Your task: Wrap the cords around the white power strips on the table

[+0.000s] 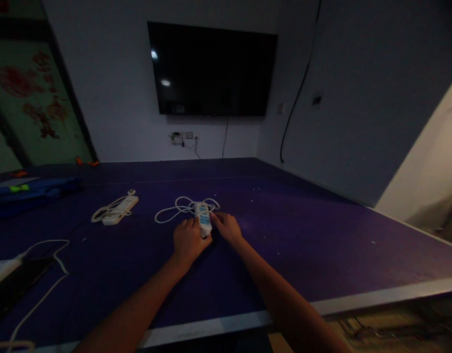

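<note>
Clasping: left hand (189,240) curls round the near end of the power strip (203,219); right hand (228,228) lies against its right edge, fingertips touching, hold not discernible.
Location: centre of frame, flat on the dark table (321,235).
Item: white rigid plastic bar, blue label on top. Probably light, hard and not fragile; best taken by the long sides.
Attached: white cord (179,208), limp, looped just behind; likely to trail if lifted.
Nearby: second power strip (120,210) with coiled lead, left of centre; third strip (1,272), lower left edge.
Containers: blue bag (30,193), far left, contents not visible.
</note>
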The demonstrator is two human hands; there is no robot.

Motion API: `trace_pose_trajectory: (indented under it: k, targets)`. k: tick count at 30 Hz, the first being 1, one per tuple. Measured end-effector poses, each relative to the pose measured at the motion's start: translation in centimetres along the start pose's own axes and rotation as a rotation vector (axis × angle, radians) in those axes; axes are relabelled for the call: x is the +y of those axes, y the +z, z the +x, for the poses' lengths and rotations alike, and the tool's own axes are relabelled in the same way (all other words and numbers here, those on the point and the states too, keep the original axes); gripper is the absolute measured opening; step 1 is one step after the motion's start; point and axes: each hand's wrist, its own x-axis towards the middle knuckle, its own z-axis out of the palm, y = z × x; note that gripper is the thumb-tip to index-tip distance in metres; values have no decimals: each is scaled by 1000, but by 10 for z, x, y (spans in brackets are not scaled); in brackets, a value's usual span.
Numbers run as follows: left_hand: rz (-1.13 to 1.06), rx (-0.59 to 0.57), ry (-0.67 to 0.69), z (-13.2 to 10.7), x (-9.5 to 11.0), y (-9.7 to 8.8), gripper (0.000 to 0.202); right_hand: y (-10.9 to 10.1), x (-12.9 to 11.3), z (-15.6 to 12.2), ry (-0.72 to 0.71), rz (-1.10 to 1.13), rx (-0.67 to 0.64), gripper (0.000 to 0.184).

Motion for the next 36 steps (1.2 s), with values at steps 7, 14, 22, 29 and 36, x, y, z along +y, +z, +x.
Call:
trace_pose_trajectory:
  k: [7, 14, 22, 29, 36]
  targets:
    - [8, -40, 125, -19, 24, 2, 54, 0, -5, -1, 64, 268, -23, 47]
    - [6, -5, 354, -30, -7, 18, 58, 3, -18, -7, 92, 223, -86, 37]
    - [-96, -36, 362, -26, -13, 22, 54, -4, -27, -16, 43, -74, -119, 40]
    - [-352, -26, 225, -20, -19, 20, 50, -7, -30, -17, -22, -275, -139, 38]
    - [-453, -32, 164, -23, -15, 19, 46, -6, -37, -26, -129, -341, -189, 27]
